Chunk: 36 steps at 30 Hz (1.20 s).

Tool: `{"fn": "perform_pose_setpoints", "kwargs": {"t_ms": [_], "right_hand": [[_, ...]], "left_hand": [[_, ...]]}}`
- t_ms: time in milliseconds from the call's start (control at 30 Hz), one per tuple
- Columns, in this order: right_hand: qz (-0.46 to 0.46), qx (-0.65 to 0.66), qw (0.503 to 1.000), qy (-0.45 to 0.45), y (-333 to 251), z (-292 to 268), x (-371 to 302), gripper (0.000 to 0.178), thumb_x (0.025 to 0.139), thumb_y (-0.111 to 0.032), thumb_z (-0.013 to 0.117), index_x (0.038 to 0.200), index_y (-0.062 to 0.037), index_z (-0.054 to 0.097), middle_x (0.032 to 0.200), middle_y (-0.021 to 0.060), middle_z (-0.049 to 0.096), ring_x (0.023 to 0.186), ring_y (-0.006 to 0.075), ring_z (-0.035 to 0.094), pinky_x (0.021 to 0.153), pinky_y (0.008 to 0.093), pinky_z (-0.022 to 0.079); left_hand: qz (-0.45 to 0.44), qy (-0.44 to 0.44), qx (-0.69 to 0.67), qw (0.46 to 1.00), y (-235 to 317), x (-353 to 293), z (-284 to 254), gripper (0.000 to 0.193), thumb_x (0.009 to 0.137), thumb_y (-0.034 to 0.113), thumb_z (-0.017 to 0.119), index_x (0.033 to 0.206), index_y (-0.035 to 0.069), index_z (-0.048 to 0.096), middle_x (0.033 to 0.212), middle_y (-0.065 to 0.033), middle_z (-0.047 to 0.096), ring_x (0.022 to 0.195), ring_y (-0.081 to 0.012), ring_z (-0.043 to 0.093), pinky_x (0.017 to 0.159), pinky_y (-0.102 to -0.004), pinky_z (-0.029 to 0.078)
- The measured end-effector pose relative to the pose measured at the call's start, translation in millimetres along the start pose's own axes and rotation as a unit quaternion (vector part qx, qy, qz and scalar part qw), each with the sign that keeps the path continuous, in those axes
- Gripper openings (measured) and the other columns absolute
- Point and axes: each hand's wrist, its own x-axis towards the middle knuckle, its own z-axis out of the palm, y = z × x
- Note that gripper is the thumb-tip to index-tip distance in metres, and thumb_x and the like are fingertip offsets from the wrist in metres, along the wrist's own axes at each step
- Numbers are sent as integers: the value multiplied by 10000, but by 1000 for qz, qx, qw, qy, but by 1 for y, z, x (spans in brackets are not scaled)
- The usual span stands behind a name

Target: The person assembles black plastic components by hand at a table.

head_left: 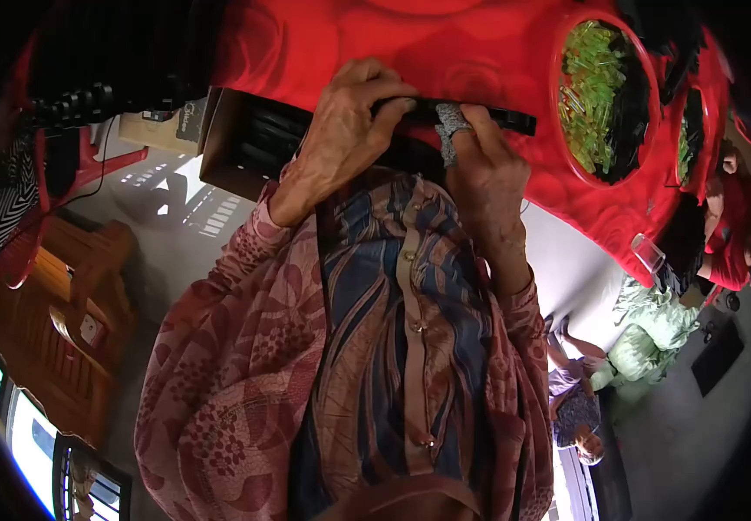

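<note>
A long, narrow black strip (514,120) is held level near the edge of the red-covered table; its exact kind I cannot make out. My left hand (349,122) pinches its left part between thumb and fingers. Farther right, my right hand (488,165) grips the same strip, its fingers bent over it. Grey wrapping (451,122) covers one finger of that hand. My fingers hide part of the strip.
The red-patterned table (471,52) bears a red basin (558,113) of small green and black pieces at right, with another basin beyond. An open cardboard box (219,143) with black items stands left. A wooden chair (54,304) is farther left; people are at right.
</note>
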Motion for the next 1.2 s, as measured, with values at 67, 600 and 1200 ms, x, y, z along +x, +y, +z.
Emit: {"fn": "perform_pose_setpoints", "kwargs": {"t_ms": [67, 600, 1200], "right_hand": [[2, 6, 1000, -12, 1, -5, -1, 163, 670, 15, 648, 805, -24, 565, 1026, 85, 575, 750, 241, 634, 539, 364, 515], [1, -58, 991, -124, -16, -4, 21, 126, 736, -36, 611, 846, -8, 557, 980, 117, 537, 588, 257, 636, 464, 375, 501], [90, 76, 983, 138, 8, 0, -22, 162, 680, 97, 661, 818, 45, 596, 1132, 180, 640, 738, 333, 672, 579, 380, 534]], "left_hand": [[-17, 3, -15, 1000, 4, -2, 4, 168, 841, 16, 670, 995, 19, 737, 1017, -120, 638, 931, -234, 641, 775, -322, 510], [6, 47, -50, 998, -7, 0, 5, 130, 808, 17, 686, 925, -20, 730, 907, -120, 640, 864, -271, 618, 732, -364, 500], [-17, 8, -45, 999, 1, 2, -5, 171, 838, -12, 659, 985, 4, 745, 884, -86, 646, 833, -170, 628, 727, -276, 481]]}}
